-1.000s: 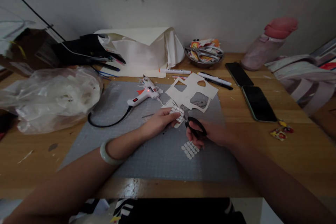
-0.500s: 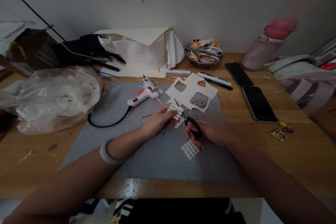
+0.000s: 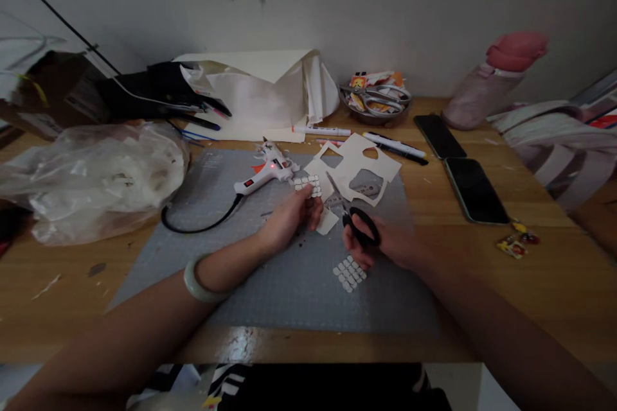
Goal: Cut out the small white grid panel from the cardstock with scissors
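Left hand [image 3: 288, 221]: pinching a patterned white card piece [image 3: 314, 183] by its edge, above the grey cutting mat [image 3: 284, 298]. Right hand [image 3: 385, 243]: gripping black-handled scissors [image 3: 346, 204], blades pointing away, near the piece. Similar second piece [image 3: 349, 274]: on the mat, just beside the right hand. Hot glue gun [image 3: 265, 174]: on the mat, red light lit.

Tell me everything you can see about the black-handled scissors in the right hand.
The scissors have black looped handles and slim grey blades that look like metal. The right hand grips them by the handles above the mat. They point away from the person and slightly left, with the blade tips in front of the cut-out sheet; whether they touch it is unclear. The blades look nearly closed, with nothing visibly between them.
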Demonstrator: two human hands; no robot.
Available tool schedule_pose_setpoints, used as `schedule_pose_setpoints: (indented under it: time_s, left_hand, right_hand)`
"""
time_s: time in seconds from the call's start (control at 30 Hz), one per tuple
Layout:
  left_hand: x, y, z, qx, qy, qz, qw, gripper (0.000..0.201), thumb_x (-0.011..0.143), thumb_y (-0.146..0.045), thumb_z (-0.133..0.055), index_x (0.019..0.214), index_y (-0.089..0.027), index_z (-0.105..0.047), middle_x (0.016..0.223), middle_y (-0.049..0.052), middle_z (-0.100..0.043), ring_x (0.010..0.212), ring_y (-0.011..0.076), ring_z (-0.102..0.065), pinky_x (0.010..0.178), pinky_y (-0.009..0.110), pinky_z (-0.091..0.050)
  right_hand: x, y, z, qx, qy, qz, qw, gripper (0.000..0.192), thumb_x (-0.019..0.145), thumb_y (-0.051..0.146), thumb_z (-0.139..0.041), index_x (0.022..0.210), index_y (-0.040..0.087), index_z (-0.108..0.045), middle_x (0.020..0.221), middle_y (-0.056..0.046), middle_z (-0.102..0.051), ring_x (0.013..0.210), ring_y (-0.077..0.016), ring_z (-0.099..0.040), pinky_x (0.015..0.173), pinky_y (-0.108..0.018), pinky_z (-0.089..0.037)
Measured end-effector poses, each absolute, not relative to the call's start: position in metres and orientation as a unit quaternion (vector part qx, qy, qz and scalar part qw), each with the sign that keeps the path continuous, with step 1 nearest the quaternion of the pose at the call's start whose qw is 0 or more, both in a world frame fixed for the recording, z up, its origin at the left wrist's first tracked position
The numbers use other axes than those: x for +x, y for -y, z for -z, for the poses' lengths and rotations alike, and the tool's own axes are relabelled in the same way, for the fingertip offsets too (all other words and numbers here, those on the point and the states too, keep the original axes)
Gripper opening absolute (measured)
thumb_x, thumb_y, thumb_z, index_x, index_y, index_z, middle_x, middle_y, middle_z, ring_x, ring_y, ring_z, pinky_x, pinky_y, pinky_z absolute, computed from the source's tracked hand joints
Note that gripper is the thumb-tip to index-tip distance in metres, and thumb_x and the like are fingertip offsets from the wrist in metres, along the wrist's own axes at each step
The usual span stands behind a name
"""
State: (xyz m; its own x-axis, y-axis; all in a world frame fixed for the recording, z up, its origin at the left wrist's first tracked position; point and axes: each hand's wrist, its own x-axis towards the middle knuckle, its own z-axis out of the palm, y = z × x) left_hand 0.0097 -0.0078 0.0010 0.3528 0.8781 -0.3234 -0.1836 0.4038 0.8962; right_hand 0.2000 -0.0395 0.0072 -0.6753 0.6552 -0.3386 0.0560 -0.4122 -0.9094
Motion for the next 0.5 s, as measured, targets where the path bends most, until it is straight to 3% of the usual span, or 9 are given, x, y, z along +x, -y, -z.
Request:
schedule_pose_setpoints:
  time_s: [0.1, 0.3, 0.5]
  left_hand:
    - [0.0092, 0.0093, -0.0017, 0.419, -0.427, -0.371, 0.710, 0.037, 0.094, -0.034, -0.033, 0.064, -0.019, -0.047, 0.051, -0.003, -0.044, 0.042, 0.0103, -0.040, 0.047, 0.023, -0.034]
    - [0.0096, 0.0128, -0.0029, 0.447, -0.433, -0.387, 0.680, 0.023, 0.087, -0.030, -0.048, 0.066, -0.021, -0.046, 0.054, -0.004, -0.046, 0.043, 0.0098, -0.040, 0.043, 0.023, -0.029]
    - [0.0079, 0.0134, 0.0007, 0.470, -0.435, -0.379, 0.668, 0.030, 0.084, -0.038, -0.056, 0.062, -0.020, -0.045, 0.044, -0.005, -0.044, 0.040, 0.0087, -0.033, 0.042, 0.023, -0.025]
  right_hand:
    - [0.2010, 0.0413, -0.0035, -0.343, 0.494, -0.769, 0.215, 0.061, 0.081, 0.077, -0.043, 0.069, 0.018, -0.052, 0.042, 0.007, -0.043, 0.037, -0.0075, -0.038, 0.042, -0.023, -0.035]
    - [0.2038, 0.0413, 0.0024, -0.301, 0.474, -0.795, 0.230, 0.068, 0.075, 0.084, -0.041, 0.078, 0.017, -0.054, 0.049, 0.004, -0.048, 0.044, -0.0098, -0.044, 0.043, -0.023, -0.035]
    - [0.2038, 0.0382, 0.0003, -0.327, 0.482, -0.791, 0.185, 0.066, 0.076, 0.082, -0.044, 0.079, 0.017, -0.056, 0.051, 0.003, -0.051, 0.045, -0.0098, -0.045, 0.042, -0.022, -0.035]
